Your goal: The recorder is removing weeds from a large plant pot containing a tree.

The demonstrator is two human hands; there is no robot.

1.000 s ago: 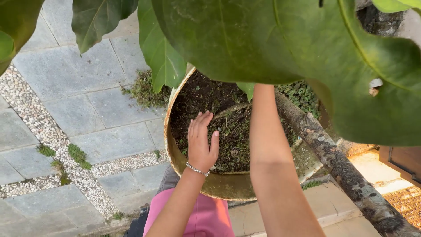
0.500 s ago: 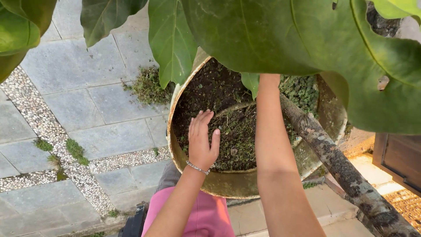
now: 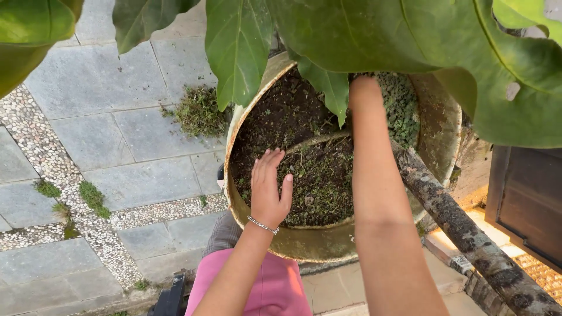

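While the left hand [image 3: 268, 190] lies flat and open, holding nothing, on the mossy soil [image 3: 316, 181] near the pot's [image 3: 304, 243] near rim, the right hand [image 3: 364, 88] reaches to the far side under a leaf [image 3: 328, 82], its grip hidden.

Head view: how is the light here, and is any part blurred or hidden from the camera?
Head view: soft, even daylight on the paving, no hard shadows; warmer sunlight at the lower right; big leaves close to the lens look slightly soft and hide the right hand; the left hand, flat on the soil in the pot, is sharp.
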